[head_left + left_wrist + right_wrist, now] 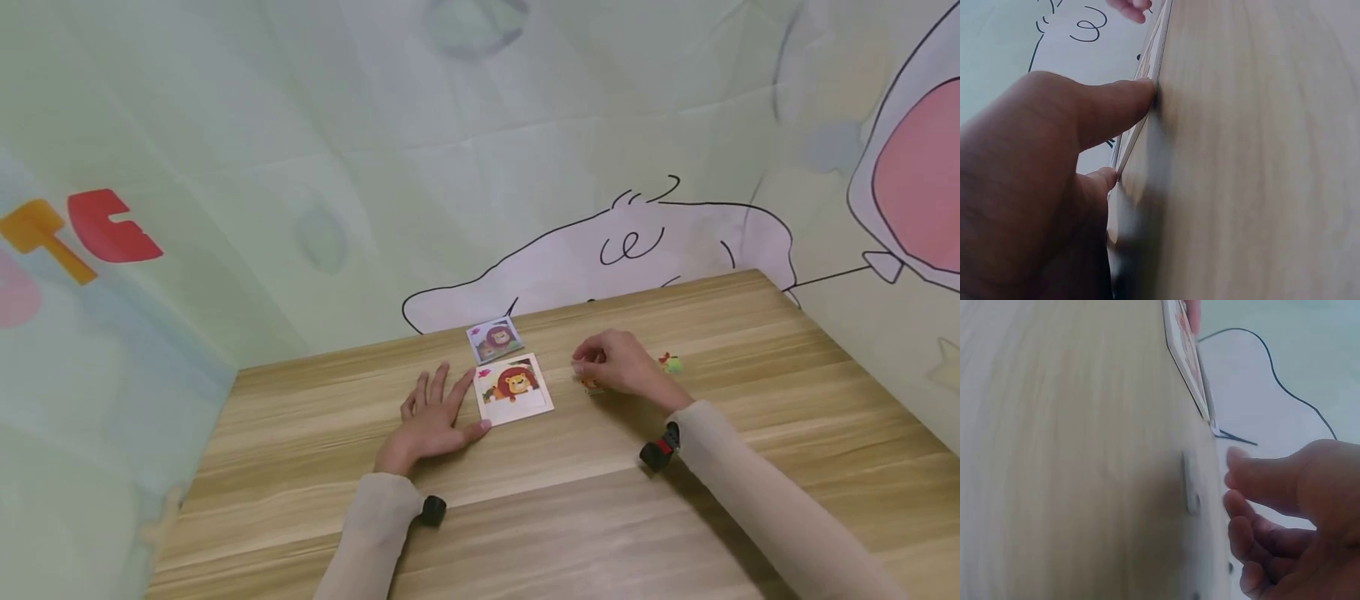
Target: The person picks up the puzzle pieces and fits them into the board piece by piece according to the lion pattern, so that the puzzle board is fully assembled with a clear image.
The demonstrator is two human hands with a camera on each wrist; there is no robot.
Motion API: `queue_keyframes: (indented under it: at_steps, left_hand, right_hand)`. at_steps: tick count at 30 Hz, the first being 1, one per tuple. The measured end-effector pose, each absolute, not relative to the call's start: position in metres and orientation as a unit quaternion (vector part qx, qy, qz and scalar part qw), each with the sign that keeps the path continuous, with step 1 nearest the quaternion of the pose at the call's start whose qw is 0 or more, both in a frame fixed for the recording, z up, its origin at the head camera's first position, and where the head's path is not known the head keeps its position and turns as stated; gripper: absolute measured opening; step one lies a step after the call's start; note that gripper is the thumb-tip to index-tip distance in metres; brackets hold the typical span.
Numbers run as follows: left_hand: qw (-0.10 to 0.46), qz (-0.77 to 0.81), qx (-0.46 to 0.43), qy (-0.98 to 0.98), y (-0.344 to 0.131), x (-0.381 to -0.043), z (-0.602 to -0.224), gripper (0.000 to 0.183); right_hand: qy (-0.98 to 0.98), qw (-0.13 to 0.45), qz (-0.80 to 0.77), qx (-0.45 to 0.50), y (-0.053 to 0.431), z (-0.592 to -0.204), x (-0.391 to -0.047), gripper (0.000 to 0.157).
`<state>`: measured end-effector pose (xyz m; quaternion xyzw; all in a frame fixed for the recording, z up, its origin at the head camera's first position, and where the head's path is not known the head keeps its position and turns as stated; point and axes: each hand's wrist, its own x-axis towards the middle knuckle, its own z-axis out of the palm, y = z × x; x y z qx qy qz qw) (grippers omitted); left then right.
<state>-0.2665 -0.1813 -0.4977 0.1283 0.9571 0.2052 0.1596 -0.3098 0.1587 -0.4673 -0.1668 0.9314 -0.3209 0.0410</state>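
A square lion picture puzzle board lies on the wooden table, its lower part pale and without a picture. My left hand rests beside it with fingers spread; the thumb touches its near left corner and the forefinger lies along its left edge. To the right, my right hand hovers over a small orange puzzle piece, partly hidden under the fingers. In the right wrist view that flat piece lies on the table, apart from the loosely bent fingers, and nothing shows between them.
Behind the board lies a second square card with the same lion picture. A green and red piece sits right of my right wrist. A printed cloth hangs behind the table's far edge.
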Motion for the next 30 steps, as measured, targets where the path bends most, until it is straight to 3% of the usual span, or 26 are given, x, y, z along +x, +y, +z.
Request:
queue_keyframes:
  at_steps: [7,15,30]
  left_hand:
    - [0.159,0.206,0.126,0.957,-0.183,-0.266,-0.498,0.097]
    - [0.159,0.205,0.13,0.957,-0.183,-0.266,-0.498,0.097]
    - [0.158,0.211,0.132,0.955,-0.182,-0.266,-0.497,0.097]
  right_hand:
    - [0.946,0.064,-0.241,-0.208,0.172,-0.459,-0.304,0.031]
    - [0.943,0.061,-0.23,-0.233,0.172,-0.462,-0.301,0.018]
    - [0.933,0.048,-0.292,-0.202,0.174,-0.457,-0.306,0.015]
